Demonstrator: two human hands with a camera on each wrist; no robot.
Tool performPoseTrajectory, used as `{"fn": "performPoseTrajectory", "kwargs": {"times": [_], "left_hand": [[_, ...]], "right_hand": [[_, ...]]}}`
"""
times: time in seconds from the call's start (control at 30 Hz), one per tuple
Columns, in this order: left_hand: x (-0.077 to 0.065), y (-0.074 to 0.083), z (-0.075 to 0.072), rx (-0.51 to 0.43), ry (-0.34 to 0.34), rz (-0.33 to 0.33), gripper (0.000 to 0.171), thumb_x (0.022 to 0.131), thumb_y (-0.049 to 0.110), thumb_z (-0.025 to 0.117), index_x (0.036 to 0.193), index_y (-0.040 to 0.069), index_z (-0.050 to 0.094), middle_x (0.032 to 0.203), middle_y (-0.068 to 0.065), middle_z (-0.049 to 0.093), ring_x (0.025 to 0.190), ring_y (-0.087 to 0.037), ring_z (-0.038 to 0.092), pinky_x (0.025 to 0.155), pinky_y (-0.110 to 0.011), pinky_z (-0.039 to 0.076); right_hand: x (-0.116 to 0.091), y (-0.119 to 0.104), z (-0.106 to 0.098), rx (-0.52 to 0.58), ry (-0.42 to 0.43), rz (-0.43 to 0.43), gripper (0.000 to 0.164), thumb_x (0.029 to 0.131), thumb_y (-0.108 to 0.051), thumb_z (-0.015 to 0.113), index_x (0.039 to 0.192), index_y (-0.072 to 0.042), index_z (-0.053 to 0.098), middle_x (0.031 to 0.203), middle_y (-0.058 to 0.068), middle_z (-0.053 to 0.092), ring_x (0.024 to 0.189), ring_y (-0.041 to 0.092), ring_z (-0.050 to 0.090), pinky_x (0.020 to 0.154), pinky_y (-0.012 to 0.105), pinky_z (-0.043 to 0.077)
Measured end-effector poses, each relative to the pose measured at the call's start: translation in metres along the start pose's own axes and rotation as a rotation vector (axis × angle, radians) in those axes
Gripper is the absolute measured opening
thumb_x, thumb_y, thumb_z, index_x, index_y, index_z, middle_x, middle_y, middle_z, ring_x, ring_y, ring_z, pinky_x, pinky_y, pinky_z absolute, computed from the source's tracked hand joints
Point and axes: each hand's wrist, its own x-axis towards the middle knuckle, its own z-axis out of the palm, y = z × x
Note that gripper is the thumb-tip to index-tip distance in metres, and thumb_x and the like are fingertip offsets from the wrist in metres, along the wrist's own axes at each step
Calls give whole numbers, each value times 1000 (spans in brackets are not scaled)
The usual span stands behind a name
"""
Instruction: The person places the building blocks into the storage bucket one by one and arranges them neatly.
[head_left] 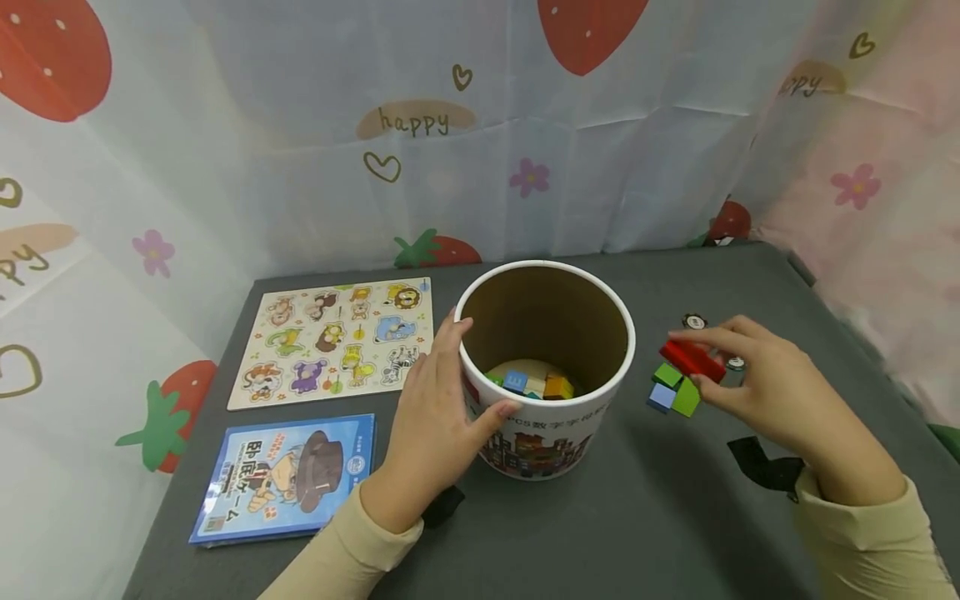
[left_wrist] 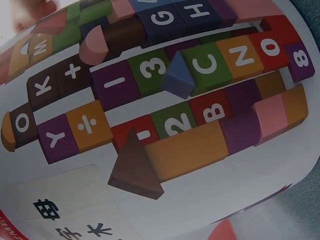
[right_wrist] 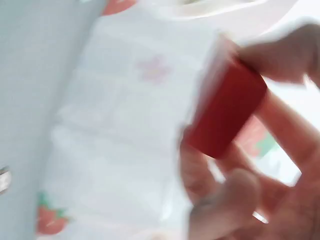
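Carrying the whole lot: one grey desk (head_left: 585, 533), right edge beyond the right arm. One white bucket (head_left: 543, 442), mouth up, rim wide open, a strip of desk separating it from the small blocks. One animal puzzle board (head_left: 341, 342), left. One blue packet (head_left: 288, 475), nearer. Left hand (head_left: 438, 408), grip clasped over the bucket's rim. Right hand (head_left: 768, 379), grip clamped on one red block (head_left: 692, 360), thumb against fingers, right of the bucket; long axis slanting, far end toward the bucket, near end toward the palm. Green blocks (head_left: 686, 398), one blue block (head_left: 662, 397), touching, just nearer.
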Motion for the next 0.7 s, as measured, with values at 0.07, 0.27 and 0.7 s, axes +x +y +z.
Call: {"fn": "performPoseTrajectory", "kwargs": {"times": [0.07, 0.27, 0.7], "left_hand": [[0, -1, 0, 0, 1, -4, 94, 83, 80, 31, 152, 18, 13, 158, 0, 15, 135, -25, 35, 105, -57, 26], [-1, -2, 1, 1, 0, -6, 95, 82, 81, 29, 152, 17, 14, 158, 0, 15, 135, -26, 35, 105, -58, 26], [-1, -3, 0, 12, -4, 5, 95, 82, 82, 27, 152, 19, 13, 158, -2, 14, 133, -29, 37, 105, -57, 27]], "right_hand": [[12, -16, -8, 20, 104, -71, 52, 78, -10, 78, 125, -27, 63, 99, -7, 52, 58, 7, 44, 48, 22, 39], [53, -68, -17, 100, 168, -287, 46, 79, -9, 78, 120, -27, 67, 107, -11, 56, 53, 3, 44, 50, 18, 40], [75, -72, 11, 124, 113, -325, 21, 87, -12, 71, 105, -22, 71, 104, -10, 61, 84, 7, 54, 65, 27, 44]]}}
